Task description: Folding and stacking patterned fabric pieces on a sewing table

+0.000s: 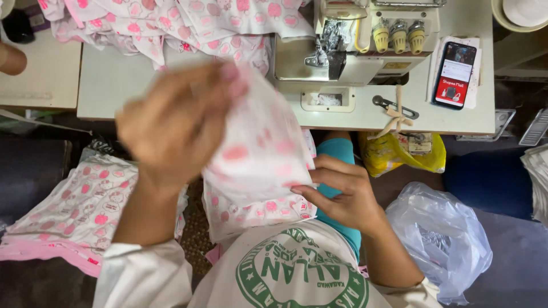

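Observation:
My left hand [171, 122] is raised close to the camera and blurred, gripping the top of a white fabric piece with pink prints [260, 151]. My right hand [342, 194] pinches the lower right edge of the same piece, just above my lap. More of the printed fabric [257, 211] lies folded under it on my lap. A sewing machine [348, 40] stands on the white table [365, 114] straight ahead.
A heap of the same printed fabric [171, 23] lies on the table's far left. A stack of finished pieces [80, 211] sits low on my left. A phone [454, 74] and thread snips [394, 108] lie on the table. A yellow bag [394, 157] and a clear plastic bag [439, 239] hang at right.

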